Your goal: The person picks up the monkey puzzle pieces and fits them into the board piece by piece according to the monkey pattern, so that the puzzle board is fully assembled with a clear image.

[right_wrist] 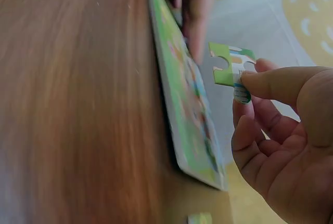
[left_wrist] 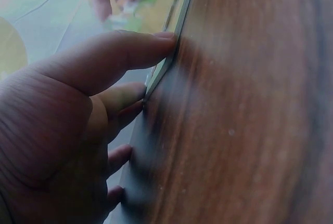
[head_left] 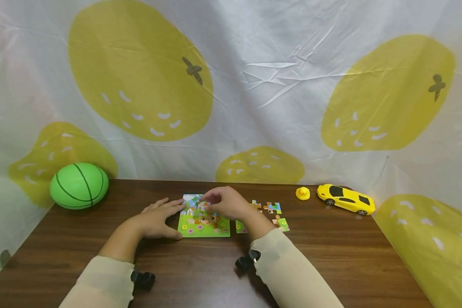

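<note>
A jigsaw puzzle board (head_left: 209, 233) with a cartoon monkey and flowers on green lies on the table. My left hand (head_left: 158, 218) rests at its left side, fingers spread and fairly straight. Thumb and fingertips touch the board's edge (left_wrist: 179, 26) in the left wrist view. Above the board, my right hand (head_left: 228, 203) pinches a puzzle piece (right_wrist: 222, 73) between thumb and fingers; the piece is green and white with rounded notches. To the board's right lie several loose puzzle pieces (head_left: 274, 208), partly covered by the right wrist.
On the brown wooden table (head_left: 192, 269), a green ball (head_left: 78, 186) stands at the back left. A yellow rubber duck (head_left: 303, 193) and a yellow toy car (head_left: 345, 199) are at the back right. A lemon-print white cloth (head_left: 254, 111) hangs behind.
</note>
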Motion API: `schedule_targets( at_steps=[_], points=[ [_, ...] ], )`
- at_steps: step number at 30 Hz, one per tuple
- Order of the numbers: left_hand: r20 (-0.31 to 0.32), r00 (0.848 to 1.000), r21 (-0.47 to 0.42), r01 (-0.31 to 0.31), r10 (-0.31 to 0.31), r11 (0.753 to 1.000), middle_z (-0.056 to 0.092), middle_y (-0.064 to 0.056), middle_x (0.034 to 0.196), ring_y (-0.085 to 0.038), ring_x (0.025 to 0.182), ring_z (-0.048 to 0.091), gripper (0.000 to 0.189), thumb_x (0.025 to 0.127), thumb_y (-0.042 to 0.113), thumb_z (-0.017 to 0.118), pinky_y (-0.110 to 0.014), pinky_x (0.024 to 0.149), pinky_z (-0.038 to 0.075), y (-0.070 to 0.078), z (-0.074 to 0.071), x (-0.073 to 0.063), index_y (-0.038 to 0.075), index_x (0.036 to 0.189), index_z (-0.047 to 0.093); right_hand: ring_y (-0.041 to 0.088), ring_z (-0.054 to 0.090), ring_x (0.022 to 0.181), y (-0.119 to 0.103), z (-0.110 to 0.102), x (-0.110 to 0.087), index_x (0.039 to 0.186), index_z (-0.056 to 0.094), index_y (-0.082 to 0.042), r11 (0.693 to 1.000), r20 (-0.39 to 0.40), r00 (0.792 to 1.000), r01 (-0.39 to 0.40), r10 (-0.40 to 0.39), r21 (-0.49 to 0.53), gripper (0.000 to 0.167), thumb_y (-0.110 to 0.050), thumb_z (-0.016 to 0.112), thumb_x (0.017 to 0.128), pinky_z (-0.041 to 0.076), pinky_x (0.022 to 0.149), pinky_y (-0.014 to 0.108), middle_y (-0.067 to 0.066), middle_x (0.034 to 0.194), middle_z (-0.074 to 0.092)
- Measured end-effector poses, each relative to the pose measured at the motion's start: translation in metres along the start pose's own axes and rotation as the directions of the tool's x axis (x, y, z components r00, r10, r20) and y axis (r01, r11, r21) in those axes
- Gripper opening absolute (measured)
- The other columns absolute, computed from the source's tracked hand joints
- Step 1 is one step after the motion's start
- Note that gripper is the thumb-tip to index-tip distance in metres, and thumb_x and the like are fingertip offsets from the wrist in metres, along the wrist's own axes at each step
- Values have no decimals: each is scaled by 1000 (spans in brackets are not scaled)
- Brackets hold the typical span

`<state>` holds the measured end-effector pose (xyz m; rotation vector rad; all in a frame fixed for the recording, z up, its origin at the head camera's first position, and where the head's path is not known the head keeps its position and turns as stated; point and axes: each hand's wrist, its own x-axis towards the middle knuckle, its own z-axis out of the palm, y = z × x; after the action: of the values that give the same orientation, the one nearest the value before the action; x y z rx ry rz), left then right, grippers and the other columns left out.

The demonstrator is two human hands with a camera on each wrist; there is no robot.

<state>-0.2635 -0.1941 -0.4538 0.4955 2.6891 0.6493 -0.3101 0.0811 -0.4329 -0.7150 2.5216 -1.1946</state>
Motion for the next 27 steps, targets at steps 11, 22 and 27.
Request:
schedule_targets(
  at_steps=[11, 22, 27],
  points=[
    [-9, 1000, 6, -18, 18, 1000, 27, -3, 180, -51, 166, 12, 103, 83, 59, 83, -84, 123, 12, 0, 0, -1, 22, 168, 38, 11, 67, 93, -7, 23, 23, 119, 82, -22, 992, 30, 999, -25, 29, -126, 24, -14, 78, 97, 57, 80, 30, 0, 108, 78],
    [-3, 1000, -2, -17, 17, 1000, 26, -3, 180, -50, 166, 10, 103, 83, 58, 83, -84, 124, 11, 1, 0, -1, 22, 168, 37, 10, 63, 87, -13, 32, 28, 124, 79, -19, 975, 44, 997, -60, 71, -212, 36, -9, 80, 90, 54, 74, 24, 0, 108, 72],
    [-7, 1000, -4, -14, 14, 1000, 26, -3, 180, -50, 166, 10, 102, 84, 57, 83, -84, 124, 11, 1, 0, -1, 22, 168, 37, 10, 62, 86, -11, 33, 29, 125, 79, -18, 979, 63, 996, -48, 62, -200, 38, -9, 82, 89, 54, 70, 24, 1, 108, 70]
  ],
)
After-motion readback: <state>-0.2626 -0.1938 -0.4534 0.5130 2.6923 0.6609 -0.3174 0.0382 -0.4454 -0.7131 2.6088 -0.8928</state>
